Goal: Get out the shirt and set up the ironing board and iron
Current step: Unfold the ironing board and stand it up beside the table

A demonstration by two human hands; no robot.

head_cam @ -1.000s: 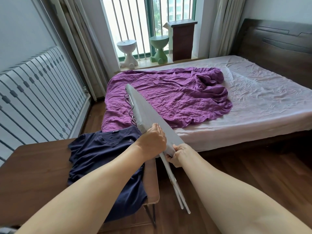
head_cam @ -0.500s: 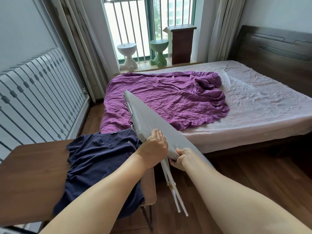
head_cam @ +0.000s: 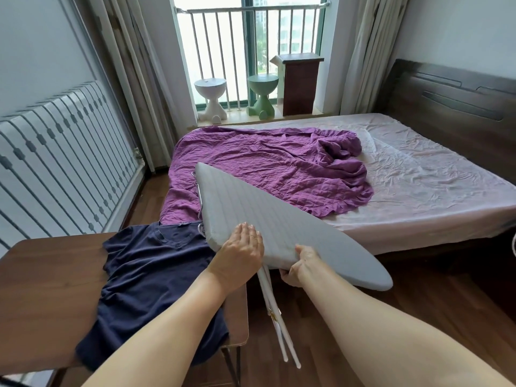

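Note:
A grey padded ironing board [head_cam: 268, 219] is held in the air between the wooden table and the bed, tilted with its top face toward me. My left hand [head_cam: 240, 252] lies flat on its near edge. My right hand [head_cam: 300, 265] grips that same edge from underneath, thumb on top. The board's white legs [head_cam: 275, 317] hang down below my hands toward the floor. A navy blue shirt [head_cam: 156, 275] lies spread on the brown wooden table [head_cam: 47, 289] at the left, partly draped over its right edge. No iron is in view.
A bed with a pale pink sheet [head_cam: 418, 177] and a crumpled purple blanket [head_cam: 279, 163] stands behind the board. A dark headboard [head_cam: 460, 107] is at the right. Two stools [head_cam: 210, 99] and a brown cabinet [head_cam: 300, 82] sit by the window. Wooden floor [head_cam: 418, 303] lies at the right.
The board has turned from nearly edge-on to showing its broad grey top, and its pointed end has swung out to the right. Both hands stayed on the near edge.

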